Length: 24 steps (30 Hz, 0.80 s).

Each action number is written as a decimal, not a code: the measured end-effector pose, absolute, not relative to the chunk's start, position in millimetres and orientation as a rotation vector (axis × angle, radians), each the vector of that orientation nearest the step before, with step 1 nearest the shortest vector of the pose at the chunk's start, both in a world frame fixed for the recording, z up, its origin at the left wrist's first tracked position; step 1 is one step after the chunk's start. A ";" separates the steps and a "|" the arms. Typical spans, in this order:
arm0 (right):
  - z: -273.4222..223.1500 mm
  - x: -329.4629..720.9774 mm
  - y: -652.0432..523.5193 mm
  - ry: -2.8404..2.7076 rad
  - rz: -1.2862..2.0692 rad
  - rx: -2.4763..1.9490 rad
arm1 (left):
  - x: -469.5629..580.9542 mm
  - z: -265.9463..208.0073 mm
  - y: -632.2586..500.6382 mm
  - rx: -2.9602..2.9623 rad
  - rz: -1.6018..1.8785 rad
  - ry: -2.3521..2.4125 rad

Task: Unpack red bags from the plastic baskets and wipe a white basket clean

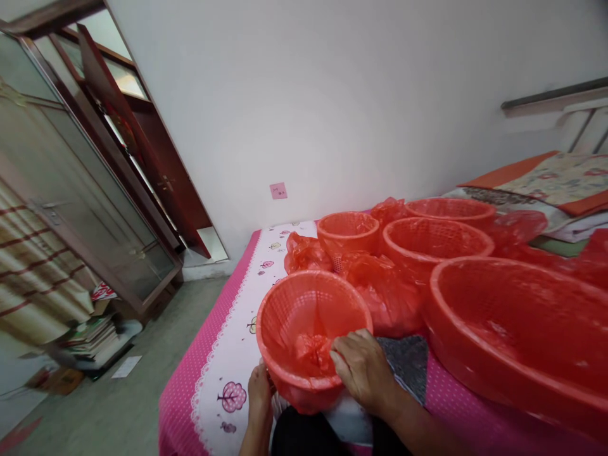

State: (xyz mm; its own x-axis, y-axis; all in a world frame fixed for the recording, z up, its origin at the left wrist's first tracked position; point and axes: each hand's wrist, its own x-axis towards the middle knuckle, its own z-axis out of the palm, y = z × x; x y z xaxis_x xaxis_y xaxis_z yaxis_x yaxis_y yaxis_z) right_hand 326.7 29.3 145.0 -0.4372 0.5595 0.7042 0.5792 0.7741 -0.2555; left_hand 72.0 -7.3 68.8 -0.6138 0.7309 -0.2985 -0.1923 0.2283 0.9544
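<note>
A round red plastic basket [285, 377] with mesh sides stands tilted toward me at the bed's near edge, close above my legs. Thin red plastic bag film [314, 353] lies crumpled inside it and also covers its outer side. My left hand [260, 387] is closed against the basket's lower left side, its fingertips partly hidden. At the right rim my right hand [361, 366] makes a fist, the fingers curled over the edge onto the film. Exactly what its fingertips pinch is hidden.
Several more red baskets [437, 237], wrapped in red film, crowd the bed to the right. Puffed red bags [380, 294] lie between them. A patterned bedsheet [232, 354] runs along the left, above the floor [166, 354]. Folded bedding [551, 180] is at the back right.
</note>
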 end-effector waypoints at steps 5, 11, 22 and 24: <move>145.7 325.6 30.2 -2.111 -0.047 -0.850 | 90.7 69.1 -41.0 0.362 1.461 1.375; 146.6 326.5 29.8 -2.130 -0.041 -0.867 | 97.3 59.2 -46.0 0.005 1.587 0.861; 143.9 325.7 30.3 -2.125 -0.045 -0.888 | 96.5 37.5 -14.6 -0.058 1.574 1.274; 144.4 324.9 30.1 -2.128 -0.043 -0.892 | 91.4 42.7 -18.0 -0.032 1.604 1.424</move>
State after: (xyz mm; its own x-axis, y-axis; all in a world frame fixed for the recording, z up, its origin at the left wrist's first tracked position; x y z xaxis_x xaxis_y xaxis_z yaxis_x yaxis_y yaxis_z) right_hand 324.9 30.1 144.4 -0.4225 0.5819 0.6949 0.6095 0.7499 -0.2573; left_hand 91.4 -18.0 42.7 -0.5434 0.6122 -0.5744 -0.6428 0.1367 0.7538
